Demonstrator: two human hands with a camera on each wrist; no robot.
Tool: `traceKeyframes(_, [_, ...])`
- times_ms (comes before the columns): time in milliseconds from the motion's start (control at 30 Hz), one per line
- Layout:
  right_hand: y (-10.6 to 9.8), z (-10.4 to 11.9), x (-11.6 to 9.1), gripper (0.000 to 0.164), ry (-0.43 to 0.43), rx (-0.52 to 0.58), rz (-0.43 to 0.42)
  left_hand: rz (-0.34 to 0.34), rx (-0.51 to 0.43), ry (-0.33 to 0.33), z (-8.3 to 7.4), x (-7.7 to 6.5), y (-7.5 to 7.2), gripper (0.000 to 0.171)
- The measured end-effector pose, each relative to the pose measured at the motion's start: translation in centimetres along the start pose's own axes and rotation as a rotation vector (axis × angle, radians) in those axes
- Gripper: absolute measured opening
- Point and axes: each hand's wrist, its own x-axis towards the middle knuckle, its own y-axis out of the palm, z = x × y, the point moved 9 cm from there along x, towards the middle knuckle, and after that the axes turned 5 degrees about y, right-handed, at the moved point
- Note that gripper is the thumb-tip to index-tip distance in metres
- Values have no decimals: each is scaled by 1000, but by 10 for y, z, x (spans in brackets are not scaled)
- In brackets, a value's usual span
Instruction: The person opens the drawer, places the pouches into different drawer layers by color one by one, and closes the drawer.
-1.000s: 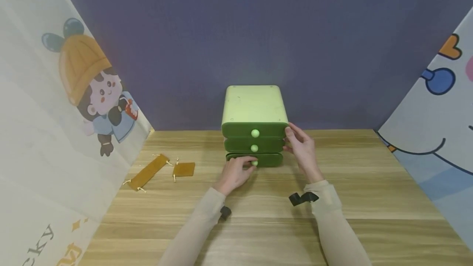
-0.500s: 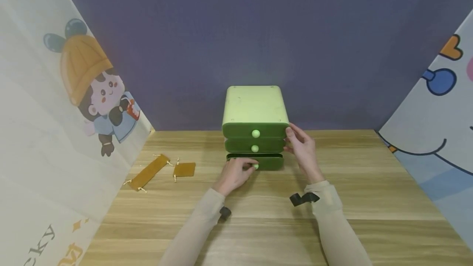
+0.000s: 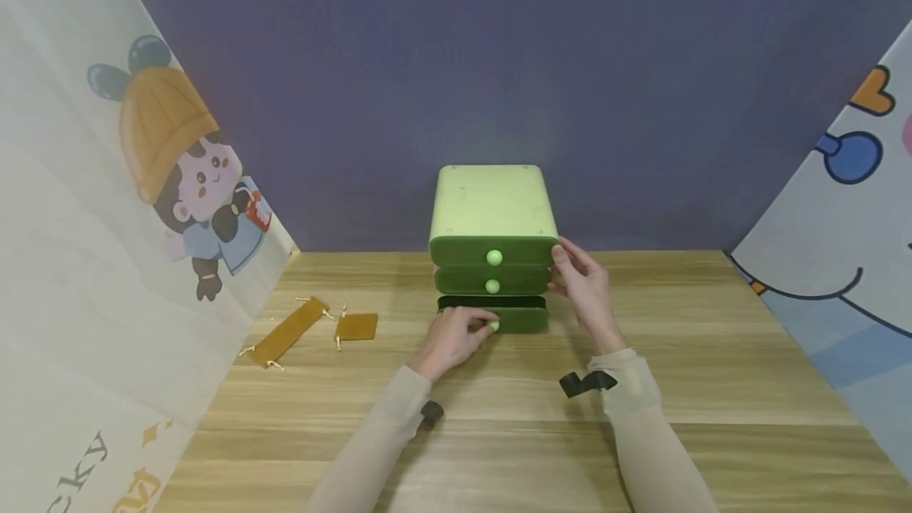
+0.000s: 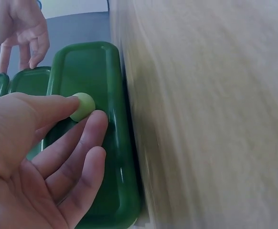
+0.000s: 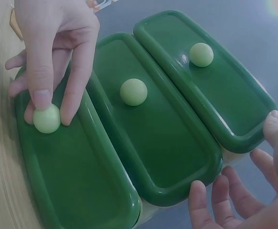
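A small drawer cabinet (image 3: 495,200) with a pale green body and three dark green drawer fronts stands against the back wall. My left hand (image 3: 450,337) pinches the round pale green knob (image 5: 47,119) of the bottom drawer (image 3: 526,321) between thumb and fingers. That drawer is pulled partly out, with a dark gap above its front. Both upper drawers are closed; the middle knob (image 5: 133,92) and the top knob (image 5: 201,55) are untouched. Against the cabinet's right side rests my right hand (image 3: 586,293), its thumb at the top drawer's edge. What lies inside the bottom drawer is hidden.
On the wooden table (image 3: 712,386), to the left, lie a long brown drawstring pouch (image 3: 288,332) and a smaller brown pouch (image 3: 356,327), both with pale cords. A dark wall (image 3: 356,101) stands behind; printed panels (image 3: 64,260) flank the table.
The bottom drawer has slid further out toward me, its knob held by my left hand, and the gap above its front has widened. My right hand has kept its place on the cabinet.
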Motion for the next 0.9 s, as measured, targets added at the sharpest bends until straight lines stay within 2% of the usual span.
traceKeyframes(200, [1,1,-1,61,0,-11,9,-7,34,20,-2,-2,-1,22])
traceKeyframes(900, [1,0,-1,61,-2,-1,4,-7,44,33,-5,-8,1,21])
